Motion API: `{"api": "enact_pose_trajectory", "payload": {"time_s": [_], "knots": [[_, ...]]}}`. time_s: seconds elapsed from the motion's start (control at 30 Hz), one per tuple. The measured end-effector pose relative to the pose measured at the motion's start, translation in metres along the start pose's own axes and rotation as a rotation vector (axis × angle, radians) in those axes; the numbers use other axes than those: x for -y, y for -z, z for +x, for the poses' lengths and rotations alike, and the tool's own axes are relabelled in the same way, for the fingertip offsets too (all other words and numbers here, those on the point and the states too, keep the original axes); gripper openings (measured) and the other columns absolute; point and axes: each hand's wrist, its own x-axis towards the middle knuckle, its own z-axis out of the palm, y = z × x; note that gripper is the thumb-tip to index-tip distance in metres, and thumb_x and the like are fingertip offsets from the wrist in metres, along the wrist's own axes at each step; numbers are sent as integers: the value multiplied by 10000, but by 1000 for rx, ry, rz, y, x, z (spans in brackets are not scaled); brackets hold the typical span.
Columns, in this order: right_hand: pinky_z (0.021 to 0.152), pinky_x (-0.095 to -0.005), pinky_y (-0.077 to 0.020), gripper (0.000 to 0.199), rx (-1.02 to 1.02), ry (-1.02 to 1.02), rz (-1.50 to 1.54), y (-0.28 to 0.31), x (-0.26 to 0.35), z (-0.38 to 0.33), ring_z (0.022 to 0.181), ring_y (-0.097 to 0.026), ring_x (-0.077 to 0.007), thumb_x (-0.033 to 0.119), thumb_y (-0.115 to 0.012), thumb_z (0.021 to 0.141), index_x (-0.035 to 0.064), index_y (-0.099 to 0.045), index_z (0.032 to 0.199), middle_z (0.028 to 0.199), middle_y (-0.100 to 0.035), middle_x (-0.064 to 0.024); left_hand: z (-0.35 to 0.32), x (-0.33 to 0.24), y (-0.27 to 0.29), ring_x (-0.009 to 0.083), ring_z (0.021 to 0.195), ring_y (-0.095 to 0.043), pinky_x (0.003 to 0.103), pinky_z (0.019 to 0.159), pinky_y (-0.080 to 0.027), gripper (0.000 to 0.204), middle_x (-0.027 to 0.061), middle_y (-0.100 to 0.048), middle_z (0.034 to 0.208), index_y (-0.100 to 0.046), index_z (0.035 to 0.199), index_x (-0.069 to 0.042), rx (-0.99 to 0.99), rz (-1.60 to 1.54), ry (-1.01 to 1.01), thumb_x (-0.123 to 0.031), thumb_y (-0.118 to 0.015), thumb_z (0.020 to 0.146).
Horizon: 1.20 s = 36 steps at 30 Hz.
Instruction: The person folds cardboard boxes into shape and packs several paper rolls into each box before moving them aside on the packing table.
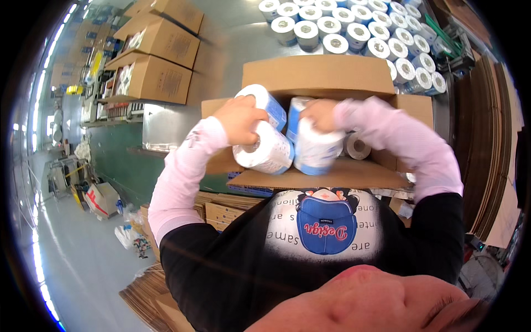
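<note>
An open cardboard box [318, 74] stands in front of me with its flaps folded out. My left hand [239, 120] is closed on two paper rolls in white and blue wrap, a near roll [271, 150] and a far roll [272, 106], with fingers at their hollow ends. Both tilt over the box's left part. Beside them my right hand [321, 115] grips another pair, a near roll [316, 152] and a far roll [295, 115], partly hidden and slightly blurred. One more roll [358, 146] shows inside the box at the right.
Many wrapped paper rolls [357, 33] stand upright on the metal table at the far right. Filled cartons [160, 77] line up at the far left. Stacked flat cardboard [487, 149] is at my right, with more flat cardboard [149, 293] low on the left.
</note>
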Motion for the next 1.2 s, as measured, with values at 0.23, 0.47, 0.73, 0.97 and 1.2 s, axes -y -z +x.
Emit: {"api": "enact_pose_trajectory", "payload": {"time_s": [0.23,0.47,0.73,0.97,1.2], "knots": [[1080,-602,-271,492,70,-246,-356,-123,10,65,1330,-380,-382,296,-658,816,156,-586,1282,1324,-490,-213,25,54,-149,350,1231,-446,440,917,-459,428,175,-511,1210,-632,1149,-164,29,301,-43,-197,-717,730],[968,-423,-466,353,-631,9,-17,27,18,-53,1091,-589,-351,144,-593,859,94,-629,1206,1171,-632,-163,70,74,-105,341,1140,-589,399,998,-457,710,236,-573,1257,-390,1460,-140,-146,-393,-96,-195,-685,816],[1149,-402,-272,513,-1177,-402,387,-77,-66,-148,1375,-377,-326,269,-500,953,33,-453,1406,1449,-442,-186,210,60,-48,315,1042,-629,415,945,-478,333,155,-670,1092,-634,1206,-86,-140,203,321,-199,-497,924],[1096,-542,-314,582,-778,-1336,-236,-90,-211,-283,1351,-403,-341,55,-593,808,215,-518,1362,1378,-516,-152,369,1,-88,388,1218,-486,438,1036,-407,459,180,-546,1282,-603,1227,-110,-7,-41,-63,-246,-679,795],[996,-479,-422,329,-234,-1183,111,-50,-313,-270,1201,-551,-322,66,-532,856,171,-640,1148,1347,-541,-135,507,-14,-64,375,1347,-335,565,1073,-303,501,170,-412,1397,-603,1210,-228,-584,163,393,-251,-731,726]]}}
